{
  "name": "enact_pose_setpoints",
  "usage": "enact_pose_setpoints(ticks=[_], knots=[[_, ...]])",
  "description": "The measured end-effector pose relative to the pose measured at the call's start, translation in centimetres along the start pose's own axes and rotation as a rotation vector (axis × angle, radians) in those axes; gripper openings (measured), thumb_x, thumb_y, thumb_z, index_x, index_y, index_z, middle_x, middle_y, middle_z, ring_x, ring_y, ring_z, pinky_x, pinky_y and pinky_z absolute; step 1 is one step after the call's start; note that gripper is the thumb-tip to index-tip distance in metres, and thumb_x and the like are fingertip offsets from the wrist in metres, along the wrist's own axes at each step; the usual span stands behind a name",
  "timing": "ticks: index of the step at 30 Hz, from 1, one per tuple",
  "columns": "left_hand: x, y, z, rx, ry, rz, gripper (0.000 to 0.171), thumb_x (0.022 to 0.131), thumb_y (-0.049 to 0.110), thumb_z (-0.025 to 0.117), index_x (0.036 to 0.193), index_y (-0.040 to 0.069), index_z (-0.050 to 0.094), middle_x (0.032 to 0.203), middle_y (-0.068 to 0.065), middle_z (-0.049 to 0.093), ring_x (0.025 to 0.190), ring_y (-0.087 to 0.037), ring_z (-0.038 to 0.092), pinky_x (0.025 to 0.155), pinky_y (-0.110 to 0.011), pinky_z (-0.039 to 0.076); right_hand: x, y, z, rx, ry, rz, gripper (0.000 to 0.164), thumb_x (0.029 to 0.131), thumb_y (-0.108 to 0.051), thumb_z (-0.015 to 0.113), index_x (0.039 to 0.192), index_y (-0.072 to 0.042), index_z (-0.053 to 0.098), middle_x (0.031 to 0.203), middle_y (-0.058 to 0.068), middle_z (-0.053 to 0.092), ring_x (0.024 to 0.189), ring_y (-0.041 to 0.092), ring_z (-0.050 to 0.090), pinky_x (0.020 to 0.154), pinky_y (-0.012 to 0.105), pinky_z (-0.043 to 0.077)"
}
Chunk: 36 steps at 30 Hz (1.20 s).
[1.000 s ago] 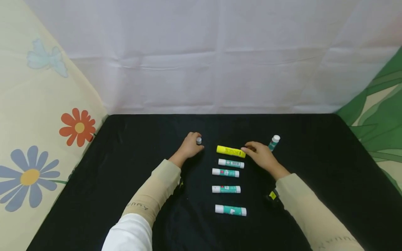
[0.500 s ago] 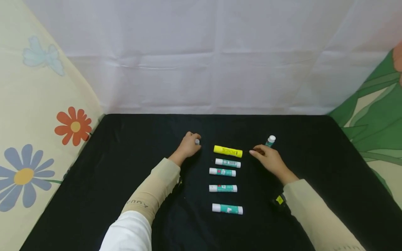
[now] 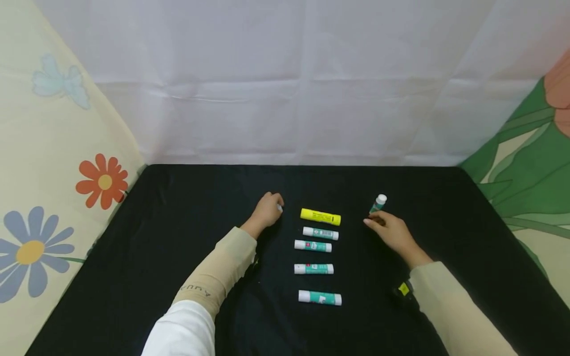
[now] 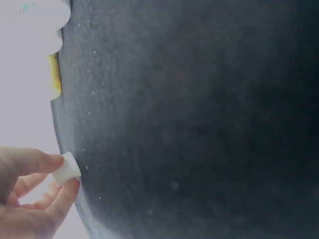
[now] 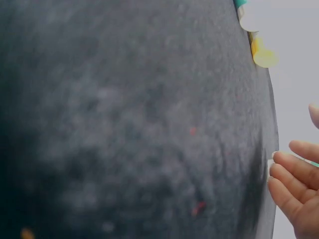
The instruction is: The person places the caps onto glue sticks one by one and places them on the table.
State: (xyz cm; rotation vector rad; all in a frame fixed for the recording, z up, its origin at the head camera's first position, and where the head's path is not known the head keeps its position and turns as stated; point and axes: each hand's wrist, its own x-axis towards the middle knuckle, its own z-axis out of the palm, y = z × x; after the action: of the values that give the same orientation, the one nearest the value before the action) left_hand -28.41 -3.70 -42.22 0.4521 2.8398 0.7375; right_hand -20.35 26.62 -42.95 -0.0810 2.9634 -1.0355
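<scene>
In the head view, a small white cap [image 3: 279,207] is pinched between the thumb and fingers of my left hand [image 3: 266,209], low over the black cloth. The left wrist view has the same short white cylinder [image 4: 67,170] held at the fingertips. My right hand [image 3: 392,233] is beside a standing green-and-white glue stick [image 3: 378,202], its fingers overlapping the stick's lower part. Loosely extended fingers [image 5: 294,174] show in the right wrist view, the thumb apart from them. Left of that hand lies a yellow glue stick [image 3: 320,216].
Below the yellow stick, several green-and-white glue sticks, such as the nearest one [image 3: 319,297], lie crosswise in a column. A black cloth [image 3: 187,198] covers the table. Behind it hangs a white sheet [image 3: 231,118], with patterned fabric at both sides.
My right hand has left the yellow stick's right end and moved right and toward me, to the standing glue stick. My left hand keeps its pinch on the cap, which has tilted.
</scene>
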Motion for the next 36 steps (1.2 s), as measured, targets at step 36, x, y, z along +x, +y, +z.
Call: enact_pose_setpoints(ticks=[36], knots=[[-2.7,2.3,-0.3,-0.168,0.153,0.213,0.011,0.077,0.0,0.059,0.087,0.004,0.057,0.08,-0.005,0.049,0.071,-0.015,0.046,0.063,-0.023,0.039,1.0,1.0,0.3,0.014,0.294,0.051,0.033,0.085,-0.018,0.055,0.101,0.009,0.047,0.084,0.024,0.055,0.074,0.033,0.052,0.061,0.041,0.04]])
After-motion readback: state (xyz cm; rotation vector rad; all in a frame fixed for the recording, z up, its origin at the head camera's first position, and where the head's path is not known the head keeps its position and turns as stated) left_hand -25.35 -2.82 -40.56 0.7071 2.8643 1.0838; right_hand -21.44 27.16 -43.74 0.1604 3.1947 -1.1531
